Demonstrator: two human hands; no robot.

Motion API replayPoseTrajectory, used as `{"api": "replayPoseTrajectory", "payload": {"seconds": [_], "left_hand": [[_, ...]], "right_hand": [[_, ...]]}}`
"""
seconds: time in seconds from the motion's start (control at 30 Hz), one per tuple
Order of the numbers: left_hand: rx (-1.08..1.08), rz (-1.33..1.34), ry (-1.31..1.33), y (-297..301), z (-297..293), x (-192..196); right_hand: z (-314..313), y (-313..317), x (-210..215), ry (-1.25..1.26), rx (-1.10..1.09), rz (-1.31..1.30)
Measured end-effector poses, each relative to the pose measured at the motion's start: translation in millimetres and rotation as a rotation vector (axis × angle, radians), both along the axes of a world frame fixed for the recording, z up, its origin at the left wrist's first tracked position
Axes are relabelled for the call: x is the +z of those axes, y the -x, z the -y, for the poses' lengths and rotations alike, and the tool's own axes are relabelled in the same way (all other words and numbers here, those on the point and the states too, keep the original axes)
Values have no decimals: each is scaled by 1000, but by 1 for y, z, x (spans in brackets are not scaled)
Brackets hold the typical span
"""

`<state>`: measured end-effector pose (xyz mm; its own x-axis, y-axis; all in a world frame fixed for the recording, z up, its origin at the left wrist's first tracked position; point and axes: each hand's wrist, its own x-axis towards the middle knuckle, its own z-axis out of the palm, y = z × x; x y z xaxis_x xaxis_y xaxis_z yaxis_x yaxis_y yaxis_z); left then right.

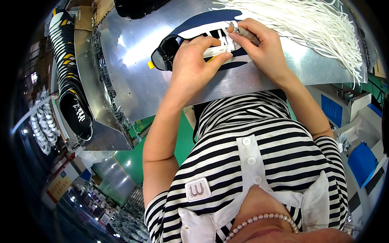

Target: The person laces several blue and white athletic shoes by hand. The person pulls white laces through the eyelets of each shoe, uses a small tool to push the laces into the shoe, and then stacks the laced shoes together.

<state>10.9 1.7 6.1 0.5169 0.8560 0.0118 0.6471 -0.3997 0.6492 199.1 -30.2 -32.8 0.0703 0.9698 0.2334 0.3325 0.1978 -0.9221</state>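
Note:
A navy and white shoe upper [204, 21] lies on its side on the metal worktop, its black heel and collar toward the left and a yellow tab at the heel. White laces [221, 38] cross its throat. My left hand [196, 58] grips the upper at the collar, index finger and thumb on either side of the laces. In my right hand [263, 46] is a short tool with a brown, wrapped-looking handle [248, 35], held against the lace rows near the toe side. Its tip is hidden by my fingers and the laces.
A large heap of loose white laces [312, 32] covers the far right of the metal worktop [133, 81]. At the left, a long row of nested black, white and yellow uppers [67, 60] stands in a metal trough [91, 81]. A black object [139, 7] sits at the far edge.

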Motion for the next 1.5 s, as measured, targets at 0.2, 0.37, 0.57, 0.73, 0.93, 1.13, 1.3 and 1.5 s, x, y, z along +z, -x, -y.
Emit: {"api": "replayPoseTrajectory", "payload": {"seconds": [0.2,0.37,0.57,0.73,0.93,1.13,1.3,1.5], "left_hand": [[76,-59,-144,-8,3,-5],[94,-53,-144,-8,2,-7],[53,-32,-138,-8,3,-9],[2,70,-246,-11,12,-13],[-58,102,-406,-13,34,-21],[-82,54,-531,5,40,-9],[-100,42,-600,1,47,-11],[-94,82,-627,8,48,-18]], "right_hand": [[4,5,3,-20,-52,-81],[34,-2,19,234,-2,-98],[51,-5,12,275,46,-37],[45,2,9,352,20,3],[39,19,-1,261,-5,-43],[42,-64,48,275,-120,346],[28,-7,44,-172,287,463],[7,9,42,65,333,571]]}}
